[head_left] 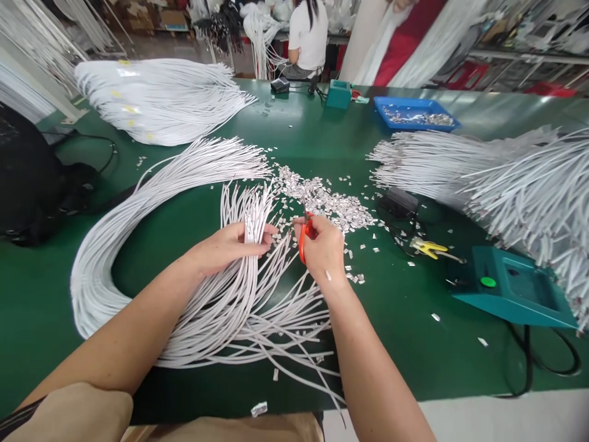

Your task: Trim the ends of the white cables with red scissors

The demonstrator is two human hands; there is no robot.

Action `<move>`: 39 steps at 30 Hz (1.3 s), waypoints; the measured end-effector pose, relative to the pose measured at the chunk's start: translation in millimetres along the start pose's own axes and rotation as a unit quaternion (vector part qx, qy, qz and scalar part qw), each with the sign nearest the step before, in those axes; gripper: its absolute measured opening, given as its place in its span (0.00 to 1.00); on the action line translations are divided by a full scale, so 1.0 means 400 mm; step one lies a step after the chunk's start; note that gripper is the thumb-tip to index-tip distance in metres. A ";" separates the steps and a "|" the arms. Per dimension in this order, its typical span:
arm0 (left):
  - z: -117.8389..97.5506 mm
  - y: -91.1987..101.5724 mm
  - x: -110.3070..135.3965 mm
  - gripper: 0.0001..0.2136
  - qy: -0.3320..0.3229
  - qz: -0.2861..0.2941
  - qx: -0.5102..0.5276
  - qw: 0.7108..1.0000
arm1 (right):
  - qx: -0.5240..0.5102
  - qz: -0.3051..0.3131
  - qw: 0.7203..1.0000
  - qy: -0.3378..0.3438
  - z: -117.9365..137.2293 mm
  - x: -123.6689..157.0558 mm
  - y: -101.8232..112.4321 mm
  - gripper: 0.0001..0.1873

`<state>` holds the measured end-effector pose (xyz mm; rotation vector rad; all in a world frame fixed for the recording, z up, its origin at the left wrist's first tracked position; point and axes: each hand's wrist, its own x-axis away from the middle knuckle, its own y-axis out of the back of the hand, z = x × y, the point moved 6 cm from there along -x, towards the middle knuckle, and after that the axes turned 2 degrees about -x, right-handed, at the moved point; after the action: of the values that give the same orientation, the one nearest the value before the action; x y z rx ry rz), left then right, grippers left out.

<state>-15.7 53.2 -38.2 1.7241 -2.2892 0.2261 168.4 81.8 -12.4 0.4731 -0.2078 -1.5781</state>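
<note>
My left hand is wrapped round a bunch of white cables, whose ends stick up above the fingers. The rest of the bundle fans out below the hand, with many loose ends spread to the right. In my right hand is a pair of scissors with orange handles, gripped with the blades pointing away from me. Small silvery scraps lie in a heap just beyond both hands. A long looped bundle of white cables curves round to the left of my left arm.
Another cable bundle lies at the back left, more cables on the right. A blue tray holds scraps. A teal device and a yellow-handled clip sit at right. A black bag stands left; a person sits beyond the table.
</note>
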 end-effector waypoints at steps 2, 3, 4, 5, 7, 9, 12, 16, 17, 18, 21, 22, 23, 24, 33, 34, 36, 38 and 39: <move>0.009 0.003 -0.002 0.19 0.006 0.010 0.004 1.000 | 0.016 -0.044 0.998 0.036 0.018 0.005 0.012 0.07; 0.014 0.003 -0.003 0.19 0.011 0.012 0.005 1.000 | -0.003 -0.040 0.998 0.043 0.027 0.008 0.008 0.08; 0.018 0.002 -0.003 0.19 0.013 0.013 0.007 1.000 | -0.036 -0.018 0.998 0.043 0.033 0.011 -0.003 0.08; 0.020 0.001 -0.004 0.19 0.014 0.012 0.007 1.000 | -0.073 0.015 0.997 0.038 0.039 0.015 -0.018 0.09; 0.019 -0.004 -0.004 0.17 0.007 0.009 0.006 1.000 | -0.121 0.072 0.990 0.026 0.045 0.024 -0.047 0.10; 0.014 -0.008 -0.003 0.14 -0.009 -0.003 0.004 1.000 | -0.110 0.092 0.989 0.028 0.045 0.032 -0.066 0.10; 0.010 -0.010 -0.002 0.13 -0.027 -0.037 -0.015 0.999 | -0.046 0.098 0.993 0.036 0.035 0.038 -0.084 0.06; 0.007 -0.012 -0.003 0.19 -0.032 -0.047 -0.034 0.998 | -0.018 0.104 0.994 0.008 0.024 0.041 -0.094 0.05; 0.005 -0.013 -0.003 0.20 -0.033 -0.039 -0.027 0.998 | -0.030 0.105 0.994 -0.008 0.023 0.041 -0.094 0.05; 0.003 -0.014 -0.003 0.20 -0.032 -0.028 -0.017 0.999 | -0.052 0.108 0.992 -0.028 0.022 0.040 -0.093 0.04; -0.001 -0.021 -0.001 0.15 -0.012 0.014 0.018 1.000 | -0.156 0.137 0.973 -0.105 0.016 0.038 -0.092 0.05; -0.001 -0.022 0.001 0.13 -0.004 0.020 0.025 0.999 | -0.187 0.151 0.962 -0.127 0.014 0.038 -0.093 0.06; -0.001 -0.022 0.002 0.11 0.002 0.020 0.032 0.999 | -0.210 0.160 0.954 -0.143 0.013 0.038 -0.093 0.06; 0.000 -0.021 0.003 0.10 0.007 0.014 0.040 0.999 | -0.224 0.164 0.949 -0.152 0.012 0.036 -0.091 0.07; 0.002 -0.026 0.004 0.13 -0.049 -0.041 0.070 0.996 | -0.228 0.166 0.952 -0.118 0.021 0.034 -0.088 0.12; 0.001 -0.026 0.005 0.12 -0.051 -0.049 0.066 0.995 | -0.225 0.173 0.952 -0.119 0.022 0.034 -0.085 0.13; 0.001 -0.023 0.007 0.12 -0.047 -0.062 0.064 0.995 | -0.202 0.182 0.954 -0.122 0.018 0.031 -0.075 0.13; 0.002 -0.019 0.009 0.13 -0.037 -0.073 0.073 0.994 | -0.140 0.171 0.969 -0.111 0.010 0.022 -0.056 0.13; 0.002 -0.016 0.010 0.15 -0.033 -0.078 0.076 0.993 | -0.094 0.160 0.978 -0.097 0.006 0.017 -0.046 0.13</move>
<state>-10.6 47.5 -38.0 2.0047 -2.2193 0.3246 150.6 75.9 -18.9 0.1284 -0.2675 -1.3100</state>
